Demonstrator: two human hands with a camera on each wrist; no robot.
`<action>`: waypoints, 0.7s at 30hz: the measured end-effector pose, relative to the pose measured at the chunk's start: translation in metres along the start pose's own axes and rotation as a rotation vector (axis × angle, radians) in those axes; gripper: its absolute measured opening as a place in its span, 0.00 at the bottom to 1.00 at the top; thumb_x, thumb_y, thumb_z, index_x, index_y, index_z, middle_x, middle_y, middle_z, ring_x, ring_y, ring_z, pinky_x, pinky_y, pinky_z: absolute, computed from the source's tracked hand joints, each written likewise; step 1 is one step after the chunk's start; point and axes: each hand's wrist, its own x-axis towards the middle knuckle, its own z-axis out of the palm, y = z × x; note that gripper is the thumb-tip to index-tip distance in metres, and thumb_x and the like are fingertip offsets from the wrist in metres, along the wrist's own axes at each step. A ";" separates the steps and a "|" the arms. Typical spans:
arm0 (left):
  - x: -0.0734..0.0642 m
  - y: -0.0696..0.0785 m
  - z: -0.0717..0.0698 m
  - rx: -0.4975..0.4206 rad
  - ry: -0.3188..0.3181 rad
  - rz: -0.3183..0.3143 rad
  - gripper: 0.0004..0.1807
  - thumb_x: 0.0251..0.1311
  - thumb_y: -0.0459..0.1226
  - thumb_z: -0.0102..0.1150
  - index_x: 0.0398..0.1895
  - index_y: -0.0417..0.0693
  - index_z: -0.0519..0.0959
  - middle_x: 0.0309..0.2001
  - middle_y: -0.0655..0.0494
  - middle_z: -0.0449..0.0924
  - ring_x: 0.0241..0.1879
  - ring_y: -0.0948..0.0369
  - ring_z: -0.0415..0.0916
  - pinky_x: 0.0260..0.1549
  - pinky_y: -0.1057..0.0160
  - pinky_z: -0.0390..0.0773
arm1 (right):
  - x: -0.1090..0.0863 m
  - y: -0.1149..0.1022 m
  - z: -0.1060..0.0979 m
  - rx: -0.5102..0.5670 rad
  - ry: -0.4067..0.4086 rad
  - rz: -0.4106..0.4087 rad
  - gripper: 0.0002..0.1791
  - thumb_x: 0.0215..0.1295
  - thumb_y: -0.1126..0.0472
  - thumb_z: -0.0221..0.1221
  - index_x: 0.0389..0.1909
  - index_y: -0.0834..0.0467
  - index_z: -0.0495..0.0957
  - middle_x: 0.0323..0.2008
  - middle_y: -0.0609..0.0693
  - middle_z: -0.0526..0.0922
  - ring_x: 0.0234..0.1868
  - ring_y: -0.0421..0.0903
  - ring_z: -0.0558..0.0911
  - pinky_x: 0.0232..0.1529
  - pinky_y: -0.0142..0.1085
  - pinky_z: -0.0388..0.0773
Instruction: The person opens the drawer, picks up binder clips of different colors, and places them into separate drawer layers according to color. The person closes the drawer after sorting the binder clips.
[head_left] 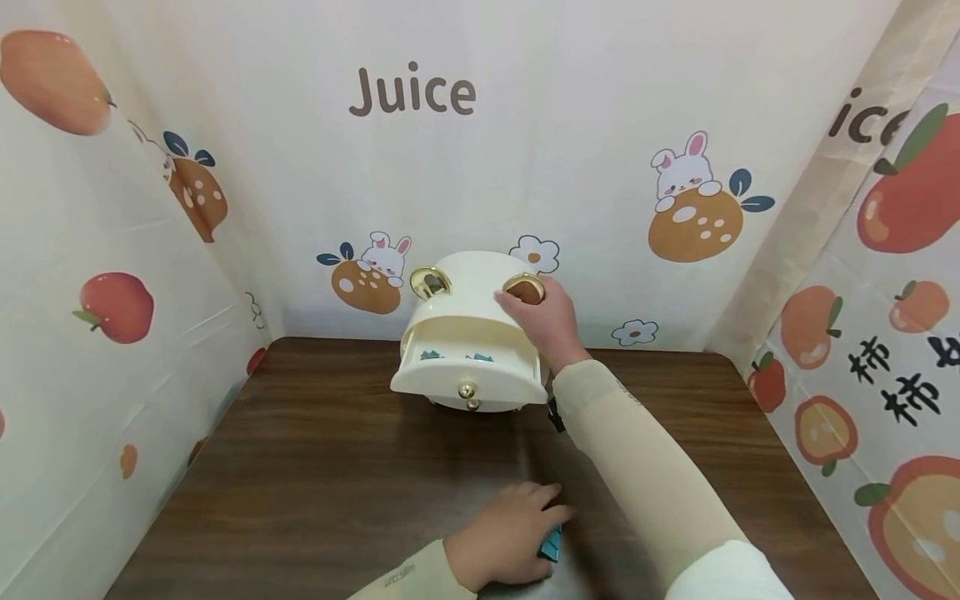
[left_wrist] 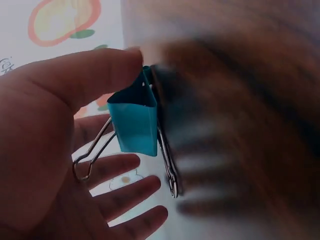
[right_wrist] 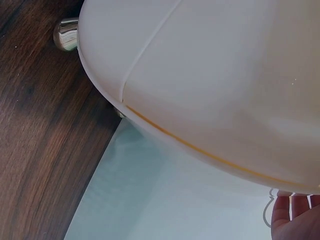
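A white drawer box (head_left: 480, 279) with two gold-rimmed round knobs on top stands at the back of the table. Its upper drawer (head_left: 450, 377) is pulled out, with small teal clips (head_left: 482, 357) inside. My right hand (head_left: 551, 321) grips the box's right gold-rimmed part, thumb in front. In the right wrist view, those fingers (right_wrist: 295, 215) show at the edge of the box's white shell (right_wrist: 200, 75). Low over the tabletop, my left hand (head_left: 506, 533) holds a teal binder clip (left_wrist: 134, 127) between thumb and index finger, its wire handles spread and the other fingers extended.
Beside the box's right side, partly behind my right sleeve, lies a small black object (head_left: 555, 414). The dark wood table (head_left: 322, 467) is bordered by printed cloth walls (head_left: 525, 167) at the back and both sides. Gold drawer knobs (head_left: 467, 390) stick out in front.
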 end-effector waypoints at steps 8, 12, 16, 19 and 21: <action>0.004 0.005 0.002 0.112 0.047 0.024 0.28 0.63 0.50 0.71 0.66 0.66 0.78 0.53 0.68 0.77 0.51 0.67 0.72 0.49 0.63 0.76 | 0.000 0.000 0.001 0.001 0.008 -0.004 0.38 0.53 0.32 0.72 0.59 0.50 0.76 0.47 0.48 0.81 0.43 0.48 0.81 0.40 0.44 0.82; 0.003 0.005 0.004 0.126 0.091 0.027 0.22 0.63 0.45 0.71 0.60 0.64 0.81 0.45 0.69 0.76 0.43 0.69 0.70 0.42 0.67 0.74 | 0.000 0.000 0.001 -0.006 0.009 -0.006 0.39 0.53 0.31 0.71 0.59 0.50 0.76 0.48 0.48 0.81 0.44 0.48 0.81 0.40 0.44 0.82; 0.002 0.006 0.004 0.105 0.094 0.030 0.17 0.65 0.46 0.69 0.56 0.62 0.82 0.40 0.68 0.72 0.36 0.70 0.66 0.36 0.70 0.70 | 0.000 0.000 0.001 -0.011 0.013 -0.009 0.39 0.53 0.31 0.71 0.59 0.50 0.76 0.47 0.49 0.81 0.44 0.48 0.81 0.40 0.44 0.82; 0.001 0.008 -0.002 0.032 0.057 0.020 0.14 0.69 0.48 0.65 0.55 0.60 0.82 0.38 0.68 0.68 0.31 0.71 0.63 0.29 0.72 0.68 | 0.000 0.001 0.001 -0.012 0.014 -0.012 0.39 0.53 0.31 0.71 0.59 0.51 0.76 0.47 0.49 0.81 0.44 0.48 0.81 0.40 0.44 0.82; -0.001 0.009 -0.006 -0.012 0.031 0.024 0.14 0.71 0.49 0.61 0.55 0.59 0.81 0.37 0.67 0.67 0.29 0.71 0.63 0.26 0.73 0.67 | 0.000 0.001 0.001 -0.012 0.013 -0.012 0.39 0.53 0.31 0.71 0.58 0.50 0.76 0.47 0.49 0.81 0.44 0.48 0.81 0.40 0.44 0.82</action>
